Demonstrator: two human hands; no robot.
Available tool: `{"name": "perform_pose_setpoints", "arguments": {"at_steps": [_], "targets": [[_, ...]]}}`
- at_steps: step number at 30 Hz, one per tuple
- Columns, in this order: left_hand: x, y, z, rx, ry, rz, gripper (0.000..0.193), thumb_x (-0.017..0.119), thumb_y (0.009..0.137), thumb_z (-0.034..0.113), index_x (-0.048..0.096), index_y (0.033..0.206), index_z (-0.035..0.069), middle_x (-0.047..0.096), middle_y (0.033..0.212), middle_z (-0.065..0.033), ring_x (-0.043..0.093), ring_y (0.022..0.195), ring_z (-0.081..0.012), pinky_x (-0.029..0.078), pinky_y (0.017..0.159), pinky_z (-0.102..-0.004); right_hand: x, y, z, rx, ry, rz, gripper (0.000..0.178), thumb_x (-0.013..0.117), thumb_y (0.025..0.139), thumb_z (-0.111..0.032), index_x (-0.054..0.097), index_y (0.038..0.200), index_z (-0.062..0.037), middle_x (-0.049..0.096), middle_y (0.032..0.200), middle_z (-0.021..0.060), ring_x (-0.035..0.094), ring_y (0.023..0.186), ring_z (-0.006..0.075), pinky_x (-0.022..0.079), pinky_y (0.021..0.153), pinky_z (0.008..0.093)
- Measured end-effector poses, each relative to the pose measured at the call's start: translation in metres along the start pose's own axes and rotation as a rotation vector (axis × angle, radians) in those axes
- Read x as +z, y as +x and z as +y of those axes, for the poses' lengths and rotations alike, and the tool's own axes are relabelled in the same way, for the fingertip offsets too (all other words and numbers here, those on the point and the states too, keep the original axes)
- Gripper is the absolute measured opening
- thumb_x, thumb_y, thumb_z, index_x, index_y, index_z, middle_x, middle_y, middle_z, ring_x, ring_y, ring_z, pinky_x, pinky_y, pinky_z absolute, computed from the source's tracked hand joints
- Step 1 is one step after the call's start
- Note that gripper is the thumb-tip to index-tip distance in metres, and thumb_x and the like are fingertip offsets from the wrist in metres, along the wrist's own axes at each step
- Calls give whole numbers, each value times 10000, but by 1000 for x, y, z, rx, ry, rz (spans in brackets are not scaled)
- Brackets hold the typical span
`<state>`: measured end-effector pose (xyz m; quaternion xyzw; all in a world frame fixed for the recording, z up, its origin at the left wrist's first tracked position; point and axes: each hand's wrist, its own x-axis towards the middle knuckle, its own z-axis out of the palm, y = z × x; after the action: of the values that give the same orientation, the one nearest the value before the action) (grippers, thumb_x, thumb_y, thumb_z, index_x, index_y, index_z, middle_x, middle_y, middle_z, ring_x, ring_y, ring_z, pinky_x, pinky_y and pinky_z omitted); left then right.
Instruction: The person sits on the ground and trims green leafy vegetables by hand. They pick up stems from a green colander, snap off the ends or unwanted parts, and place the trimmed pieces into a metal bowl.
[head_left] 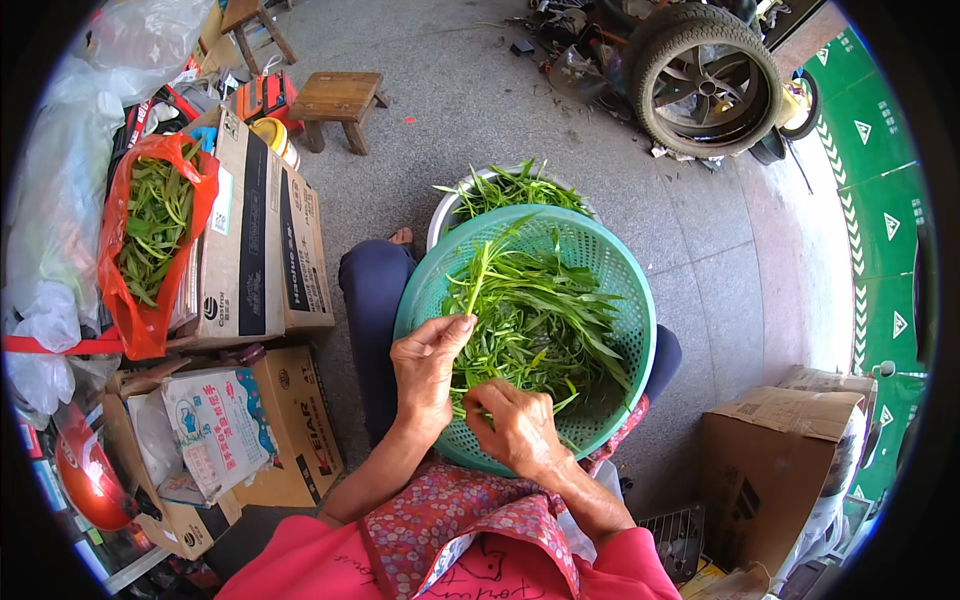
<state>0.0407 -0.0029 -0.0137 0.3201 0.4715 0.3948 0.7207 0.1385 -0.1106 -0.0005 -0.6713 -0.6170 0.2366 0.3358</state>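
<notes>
My left hand pinches a pale green stalk of water spinach between thumb and fingers, its leafy end pointing up and away. My right hand is closed beside it, fingers curled down over the greens; whatever is in them is hidden. Both hands are above a green plastic colander on my lap. Loose narrow-leaved greens fill it, with longer stalks lying along the right side. Just beyond the colander, partly covered by it, stands a pale basin with more greens.
At the left, a red plastic bag of greens leans against cardboard boxes. An open box and a red helmet lie nearer. Ahead are a wooden stool and wheels with tyres. Another carton stands at right.
</notes>
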Motion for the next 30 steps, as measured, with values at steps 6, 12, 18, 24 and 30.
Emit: {"name": "perform_pose_setpoints", "arguments": {"at_steps": [6, 12, 18, 24, 30], "targets": [[-13, 2, 28, 407, 700, -453, 101, 730, 910, 41, 740, 966, -42, 603, 769, -69, 565, 654, -130, 455, 587, -290, -45, 13, -13, -110, -372, 178, 438, 754, 785, -13, 701, 1217, -65, 628, 869, 37, 653, 589, 190, 521, 481, 327], [-20, -3, 45, 355, 717, -670, 116, 714, 899, 26, 743, 985, -45, 633, 835, -103, 616, 733, -172, 487, 647, -303, -53, 24, 2, -381, -372, 87, 335, 729, 787, -75, 666, 1097, 33, 521, 842, 60, 610, 611, 169, 492, 470, 317], [-6, -2, 54, 356, 424, -749, 141, 758, 906, 42, 766, 1036, -12, 653, 878, -70, 625, 792, -161, 495, 691, -287, -73, 44, -2, -424, -262, 291, 348, 831, 670, -83, 688, 986, -55, 519, 752, 20, 543, 494, 161, 462, 420, 323], [-18, 2, 43, 367, 547, -947, 153, 790, 871, 28, 781, 1024, 23, 689, 896, -65, 670, 839, -170, 532, 728, -288, -149, 114, 32, -350, -370, 859, 189, 720, 741, 64, 732, 895, -44, 624, 744, 66, 543, 520, 140, 442, 484, 293], [-35, -4, 5, 442, 1266, -977, 264, 772, 848, 221, 785, 1037, 38, 698, 970, -144, 667, 934, -318, 529, 812, -436, -155, 210, 138, -34, -561, 579, 142, 745, 818, -218, 809, 928, -154, 690, 995, 40, 707, 820, 275, 562, 740, 408]]}}
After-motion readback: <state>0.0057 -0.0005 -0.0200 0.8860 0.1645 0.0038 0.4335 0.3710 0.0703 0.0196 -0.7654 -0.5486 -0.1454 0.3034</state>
